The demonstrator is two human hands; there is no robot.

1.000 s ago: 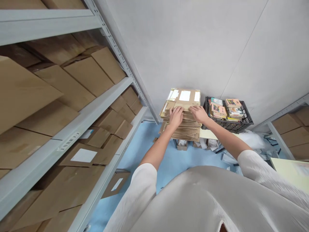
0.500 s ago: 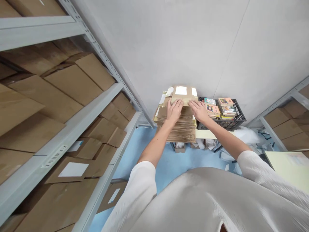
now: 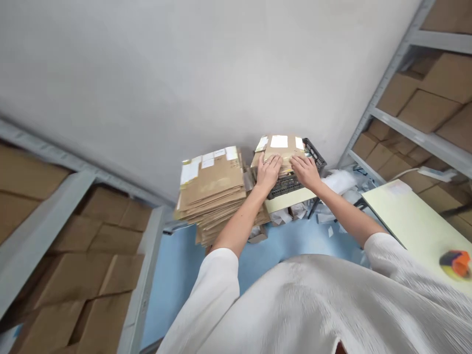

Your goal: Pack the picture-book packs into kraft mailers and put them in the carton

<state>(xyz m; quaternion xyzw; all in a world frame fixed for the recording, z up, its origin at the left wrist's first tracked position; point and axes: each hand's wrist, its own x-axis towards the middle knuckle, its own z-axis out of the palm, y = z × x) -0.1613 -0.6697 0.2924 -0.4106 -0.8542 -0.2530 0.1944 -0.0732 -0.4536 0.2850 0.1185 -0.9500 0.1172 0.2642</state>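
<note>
Both my hands grip the near edge of a flattened cardboard box (image 3: 280, 148) with white labels on its top face; more cardboard layers may lie beneath it. My left hand (image 3: 269, 171) has its fingers bent over the left part of that edge. On the right part, my right hand (image 3: 305, 170) holds on in the same way. The cardboard hangs over the black plastic crate (image 3: 283, 188) and covers most of it. Left of my left hand stands a tall, uneven stack of flattened cardboard boxes (image 3: 212, 184), topped by a piece with white labels.
Metal shelving with brown boxes (image 3: 110, 250) stands on the left, and another shelf of boxes (image 3: 429, 110) on the right. A pale table (image 3: 416, 206) with an orange and black object (image 3: 457, 264) is at right. White wrapping material (image 3: 337, 182) lies beyond my right forearm.
My hands have carried the flattened cardboard rightward off the tall stack, to over the black crate. The view has turned right, bringing the pale table and right shelving further in.
</note>
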